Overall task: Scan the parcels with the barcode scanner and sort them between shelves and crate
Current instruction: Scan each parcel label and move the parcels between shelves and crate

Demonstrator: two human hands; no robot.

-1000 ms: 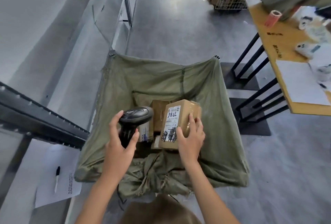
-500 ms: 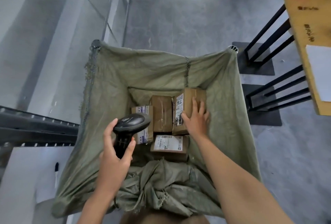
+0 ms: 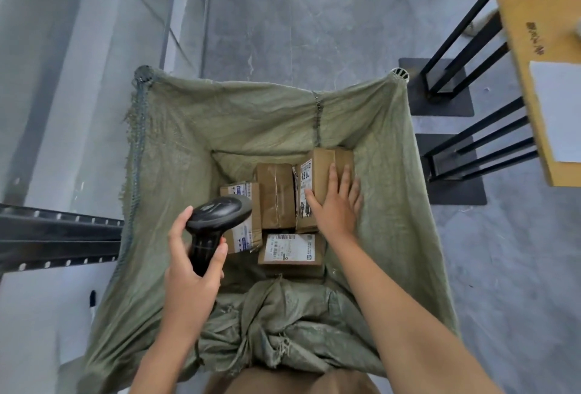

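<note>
Seen from the head camera, looking straight down, a person is standing over a large bin lined with an olive-green woven sack, its cloth walls hanging from corner posts and bunching in folds along the near edge. Four cardboard parcels are lying on the sack's floor. The right hand is reaching down into the far right corner, its fingers lying straight and spread over the top of a tall parcel that is leaning on its side, with its thumb resting against the white label carrying handwritten digits. Just left of it, touching, a plain taped parcel is lying flat. Further left a labelled parcel is sitting partly hidden behind the scanner. Nearer the person, a low parcel is lying with its printed barcode label facing up. The left hand is wrapping its fingers and thumb around the handle of a black barcode scanner, holding it above the left side of the sack with its head pointing toward the parcels. A dark metal shelf rail is jutting in at the left edge, and a wooden table on black legs is standing at the right, with a white sheet lying on it.
</note>
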